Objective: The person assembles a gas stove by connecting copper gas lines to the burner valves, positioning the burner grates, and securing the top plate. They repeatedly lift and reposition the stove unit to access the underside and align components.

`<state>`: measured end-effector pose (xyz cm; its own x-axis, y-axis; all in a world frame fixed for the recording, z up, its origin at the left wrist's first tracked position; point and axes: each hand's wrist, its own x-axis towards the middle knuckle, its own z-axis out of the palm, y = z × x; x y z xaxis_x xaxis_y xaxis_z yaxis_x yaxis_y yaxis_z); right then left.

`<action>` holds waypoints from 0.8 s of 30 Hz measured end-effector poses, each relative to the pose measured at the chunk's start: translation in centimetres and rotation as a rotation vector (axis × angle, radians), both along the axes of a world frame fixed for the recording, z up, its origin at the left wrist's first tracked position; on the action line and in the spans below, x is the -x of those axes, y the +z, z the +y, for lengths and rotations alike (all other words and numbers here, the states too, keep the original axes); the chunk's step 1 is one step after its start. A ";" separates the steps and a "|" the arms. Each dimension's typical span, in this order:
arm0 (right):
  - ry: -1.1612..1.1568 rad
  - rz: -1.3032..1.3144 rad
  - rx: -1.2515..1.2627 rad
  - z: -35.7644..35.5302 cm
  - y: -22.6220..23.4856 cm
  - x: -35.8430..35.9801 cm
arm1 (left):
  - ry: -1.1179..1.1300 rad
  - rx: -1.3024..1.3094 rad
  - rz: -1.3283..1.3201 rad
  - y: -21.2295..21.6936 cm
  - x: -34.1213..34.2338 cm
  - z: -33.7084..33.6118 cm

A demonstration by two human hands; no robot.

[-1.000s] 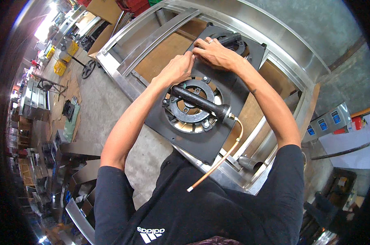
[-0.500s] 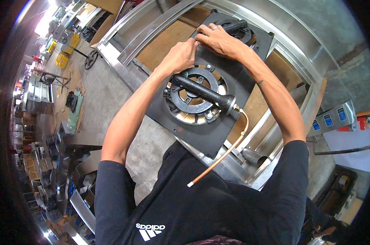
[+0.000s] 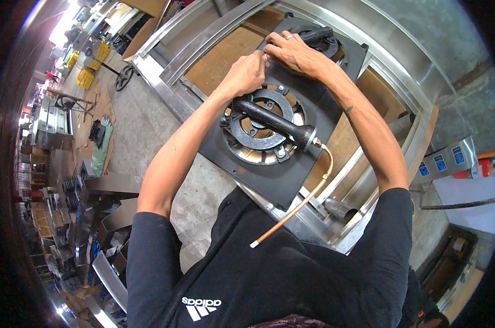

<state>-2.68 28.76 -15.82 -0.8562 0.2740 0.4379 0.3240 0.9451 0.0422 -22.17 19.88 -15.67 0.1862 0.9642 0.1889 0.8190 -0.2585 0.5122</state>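
A black plate (image 3: 247, 180) carries a near ring burner (image 3: 237, 136) and a far burner (image 3: 318, 37). A black burner pipe (image 3: 269, 121) crosses the near ring, and a bent copper tube (image 3: 291, 217) runs from its end toward me. Over the far left part of the plate, my left hand (image 3: 246, 75) is closed in a pinch. My right hand (image 3: 298, 53) has its fingers bent together, fingertips meeting the left ones beside the far burner. Whatever lies between the fingertips is too small and covered to make out.
A stainless steel frame (image 3: 159, 68) surrounds and supports the plate, with brown boards (image 3: 217, 54) inside it. A metal pipe end (image 3: 341, 210) lies at the near right. A panel with blue labels (image 3: 441, 161) stands right; metal parts (image 3: 116, 216) are stacked left.
The hands stay together at the same spot, with only a slight shift of the fingers. The view has moved a little; the plate and burners stay put.
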 end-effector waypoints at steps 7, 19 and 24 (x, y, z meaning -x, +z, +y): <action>-0.043 -0.110 0.041 0.4 -0.1 0.1 | -0.068 0.182 -0.147 1.2 1.4 0.3; -0.021 -0.063 0.076 -0.1 0.5 0.3 | -0.157 0.167 -0.210 0.8 1.8 0.7; -0.032 -0.015 0.006 -0.3 0.0 0.3 | -0.093 0.058 -0.096 0.8 1.0 0.1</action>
<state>-2.97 28.42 -15.80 -0.8532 0.3039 0.4238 0.3535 0.9345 0.0415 -23.20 20.02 -14.83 0.2593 0.9534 0.1544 0.7396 -0.2988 0.6030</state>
